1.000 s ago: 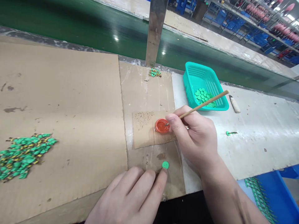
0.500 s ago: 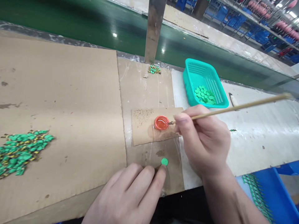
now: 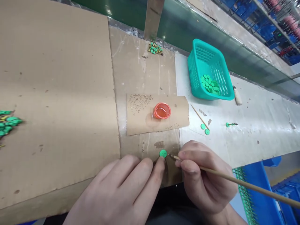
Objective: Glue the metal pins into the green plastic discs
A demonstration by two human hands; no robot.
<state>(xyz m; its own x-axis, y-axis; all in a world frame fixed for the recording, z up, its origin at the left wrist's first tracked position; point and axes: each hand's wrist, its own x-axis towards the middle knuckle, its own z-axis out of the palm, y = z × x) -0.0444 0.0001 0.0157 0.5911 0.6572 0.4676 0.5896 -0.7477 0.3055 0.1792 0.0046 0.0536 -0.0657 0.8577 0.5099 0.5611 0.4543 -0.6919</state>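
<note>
- Left hand point(image 3: 114, 190): open, fingers flat on cardboard point(image 3: 58, 93), one fingertip touching green disc point(image 3: 163, 153)
- Right hand point(image 3: 206, 178): pinching bamboo stick point(image 3: 236, 180), tip just beside disc
- Orange-filled red cap point(image 3: 161, 111): beyond both hands

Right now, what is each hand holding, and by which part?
The right hand pinches a thin wooden stick near its tip; the left hand pins a green disc by its edge with a fingertip.

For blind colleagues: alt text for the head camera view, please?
The right hand points a thin wooden stick at a green disc, which the left hand pins on cardboard. An orange cap of liquid and a teal basket of discs sit beyond.
</note>
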